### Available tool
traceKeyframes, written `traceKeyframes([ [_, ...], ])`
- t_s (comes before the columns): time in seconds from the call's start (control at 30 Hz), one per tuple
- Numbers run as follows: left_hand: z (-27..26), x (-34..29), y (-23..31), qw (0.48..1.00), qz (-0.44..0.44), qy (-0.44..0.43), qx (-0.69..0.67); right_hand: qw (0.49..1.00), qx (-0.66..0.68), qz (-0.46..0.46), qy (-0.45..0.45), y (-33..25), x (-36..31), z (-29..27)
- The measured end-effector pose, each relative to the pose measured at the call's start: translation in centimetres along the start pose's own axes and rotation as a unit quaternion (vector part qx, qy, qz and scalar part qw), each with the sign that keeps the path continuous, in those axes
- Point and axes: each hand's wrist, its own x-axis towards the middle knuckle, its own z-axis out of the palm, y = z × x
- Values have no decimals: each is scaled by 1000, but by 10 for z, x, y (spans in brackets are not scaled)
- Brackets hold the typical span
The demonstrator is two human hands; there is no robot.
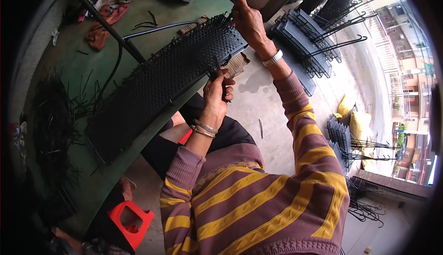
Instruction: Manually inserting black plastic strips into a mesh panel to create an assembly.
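Note:
A long black perforated panel (161, 80) with a thin rim lies slanting across the green table, short black ends bristling along its far edge. My left hand (214, 93) is at the panel's near edge, closed round a small bunch of thin black strips (215, 66) that point up over the panel. At the panel's far right corner, my right hand (248, 24) is raised with bent fingers pressed together. Whatever those fingers grip is hidden behind them.
A large heap of black strips (53, 121) sits at the table's left. A dark metal post (104, 22) with a curved bar stands beyond the panel. Stacked black racks with hooks (309, 38) are at right. A red stool (131, 225) is below, beside another person's foot.

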Motion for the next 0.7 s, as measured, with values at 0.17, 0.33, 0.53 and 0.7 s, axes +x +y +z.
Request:
traceKeyframes([
  [0.17,-7,5,-4,999,1,-43,-1,989,100,-110,-7,8,10,-1],
  [0.33,-7,5,-3,998,12,-55,3,973,210,-70,-68,4,10,-11],
  [0.53,1,-1,0,999,2,-44,10,978,201,-57,-13,5,-2,1],
  [0.7,-1,-1,-2,999,4,-43,7,987,124,-28,94,8,-11,19],
])
